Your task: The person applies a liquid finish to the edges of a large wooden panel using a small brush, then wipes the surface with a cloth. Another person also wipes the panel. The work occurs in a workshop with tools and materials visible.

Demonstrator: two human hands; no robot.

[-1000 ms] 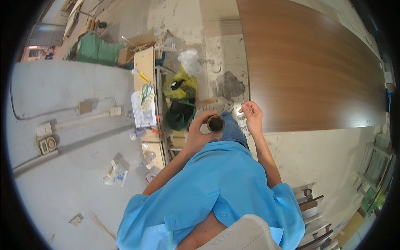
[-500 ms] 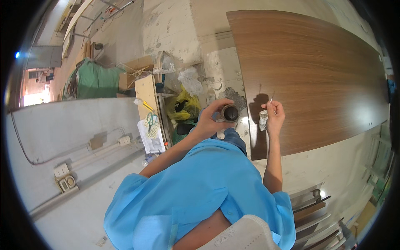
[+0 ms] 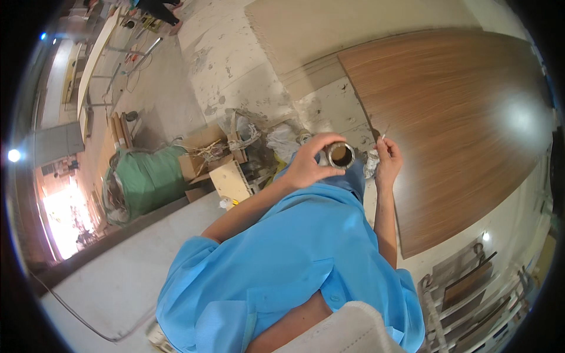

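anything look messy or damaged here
The floor is stained and patchy. Boxes and bags lie jumbled beside the wood panel. The open tin in the left hand sits level, unspilled.

a loose bright blue short-sleeved shirt (image 3: 282, 259) with a buttoned front.

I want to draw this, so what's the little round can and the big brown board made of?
The small round open can in the left hand looks like metal: its rim shines silvery. The big brown board looks like wood or a wood-look laminate, with straight grain lines and a smooth, slightly glossy face catching light.
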